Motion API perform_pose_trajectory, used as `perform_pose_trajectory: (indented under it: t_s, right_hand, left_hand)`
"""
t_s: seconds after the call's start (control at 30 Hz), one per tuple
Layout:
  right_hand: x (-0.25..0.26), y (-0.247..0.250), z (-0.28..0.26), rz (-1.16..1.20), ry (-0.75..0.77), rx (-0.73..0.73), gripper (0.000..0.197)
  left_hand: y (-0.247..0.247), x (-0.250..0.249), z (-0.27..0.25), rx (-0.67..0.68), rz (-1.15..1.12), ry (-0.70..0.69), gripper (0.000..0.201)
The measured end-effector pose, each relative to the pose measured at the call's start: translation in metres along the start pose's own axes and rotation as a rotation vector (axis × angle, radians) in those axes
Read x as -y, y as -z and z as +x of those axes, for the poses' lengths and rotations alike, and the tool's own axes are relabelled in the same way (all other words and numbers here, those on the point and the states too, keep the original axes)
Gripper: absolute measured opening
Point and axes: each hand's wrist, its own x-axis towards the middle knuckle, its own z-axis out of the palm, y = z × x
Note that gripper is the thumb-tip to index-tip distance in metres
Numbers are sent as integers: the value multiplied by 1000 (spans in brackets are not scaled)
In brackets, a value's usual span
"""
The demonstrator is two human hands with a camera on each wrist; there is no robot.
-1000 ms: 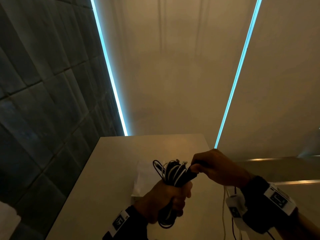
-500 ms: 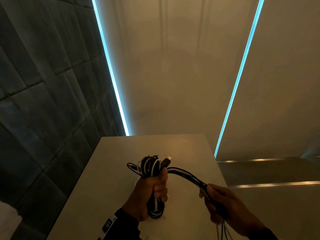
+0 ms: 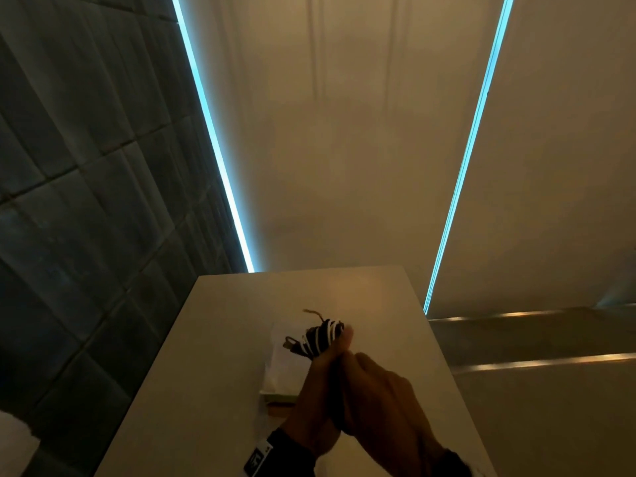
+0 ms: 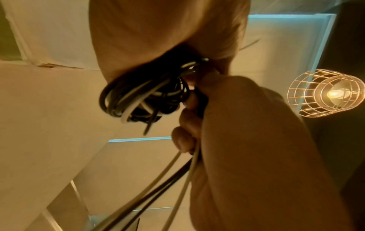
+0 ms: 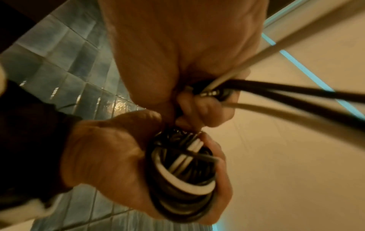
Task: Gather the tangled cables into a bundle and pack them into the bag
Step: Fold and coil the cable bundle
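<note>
Left hand (image 3: 318,401) clamped round coiled bundle (image 3: 323,335) of blk + wht cables, fist upright over table (image 3: 206,339); loops poking out top of fist at abt 12 o'clock; one thin end sticking up at 11 o'clock. Right hand (image 3: 382,404) pressed against left from 3 o'clock side, fingers curled round loose tails (image 5: 296,93) (blk + wht strands running off toward 4 o'clock in right wrist view; blurred, count unclear). Left wrist view: same tails (image 4: 168,179) trailing down to 7 o'clock past right knuckles; coil (image 4: 142,100) sitting under left palm. Both hands touching, apparently mid-wrap w/ tails being drawn round coil middle.

Pale flat item (image 3: 282,366) on table at 10 o'clock of hands, partly hidden behind left fist; prob. the bag, cannot confirm; lying flat, mouth not visible.

Progress, judged: gathering mostly done, main coil formed + held tight; tails not yet wrapped in or tucked; nothing in bag. Left to do: finish winding tails, secure end, free one hand, open bag, push bundle in. Roughly halfway, maybe slightly past.

Risk: coil springing open if left grip eases during handover; stiff loops likely to fight back.

Background: dark tiled wall (image 3: 86,201) at 9 o'clock; two cyan light strips (image 3: 213,139); caged lamp (image 4: 326,93) in left wrist view.
</note>
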Motion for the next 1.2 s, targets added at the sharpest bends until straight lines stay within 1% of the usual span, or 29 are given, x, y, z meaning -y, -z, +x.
perform_pose_trajectory:
  t_s: [0.03, 0.07, 0.1, 0.13, 0.17, 0.2, 0.27, 0.3, 0.33, 0.37, 0.4, 0.43, 0.47, 0.5, 0.57, 0.63, 0.7, 0.77, 0.8, 0.9, 0.93, 1.0, 1.07, 1.13, 1.2]
  right_hand:
    - [-1, -5, 0, -26, 30, 5, 43]
    - [0, -8, 0, -2, 61, -31, 45]
    - [2, -9, -1, 23, 101, -59, 43]
    - [2, -8, -1, 54, 128, -54, 41]
    - [0, -7, -3, 106, 139, -61, 43]
    - [-2, -7, -6, 205, 101, -70, 49]
    - [-7, -7, -12, 371, -67, -201, 61]
    - [-7, -9, -11, 475, -166, -181, 65]
    - [-3, -7, -9, 622, -258, -53, 65]
    - [1, -8, -8, 816, -314, 119, 62]
    - [4, -12, -9, 1004, -339, 231, 54]
    - [5, -14, -11, 1154, -359, 252, 44]
    - [6, -13, -14, 1222, -370, 229, 34]
    - [4, -14, -17, 1252, -371, 208, 30]
    - [0, -18, -24, 1328, -359, 244, 38]
    - [-8, -24, -28, 1417, -327, 306, 40]
    - [-20, -30, -31, 1399, -309, 368, 42]
    - [-35, -42, -42, 1296, -335, 429, 46]
    - [-43, -47, -48, 1225, -348, 446, 44]
    - [-72, -48, -54, 946, -397, 416, 48]
    - [-80, -43, -51, 904, -417, 429, 50]
    - [-95, -29, -36, 957, -459, 418, 56]
    - [-106, -11, -20, 1032, -460, 335, 57]
    - [-106, 9, -1, 1072, -420, 271, 49]
    - [-100, 24, 17, 1086, -359, 245, 41]
  left_hand:
    - [1, -1, 2, -37, -52, -9, 17]
    - [2, -3, 1, -67, -79, -19, 18]
    - [6, -4, 4, -93, -89, -15, 18]
    - [8, -8, 5, -98, -101, -11, 19]
    - [11, -11, 8, -119, -130, -17, 21]
    - [14, -16, 10, -152, -169, -42, 23]
    - [14, -27, 13, -209, -203, -133, 29]
    - [12, -32, 14, -236, -185, -178, 32]
    - [11, -35, 14, -246, -169, -213, 35]
    - [10, -36, 14, -244, -158, -230, 36]
    - [9, -37, 14, -239, -146, -240, 37]
    - [9, -39, 14, -231, -141, -251, 37]
    - [8, -43, 14, -220, -145, -265, 36]
    - [8, -46, 14, -215, -155, -285, 35]
    - [10, -52, 14, -203, -168, -318, 34]
    - [11, -51, 12, -190, -189, -325, 35]
    - [10, -51, 9, -184, -241, -318, 35]
    - [12, -57, 6, -166, -305, -317, 33]
    - [14, -62, 4, -149, -314, -305, 30]
    - [20, -74, -5, -82, -266, -217, 23]
    - [23, -74, -9, -60, -228, -173, 22]
    - [28, -68, -15, -3, -141, -67, 26]
    - [34, -59, -19, 65, -40, 39, 33]
    - [36, -49, -22, 97, 87, 126, 34]
    - [33, -42, -22, 89, 157, 143, 55]
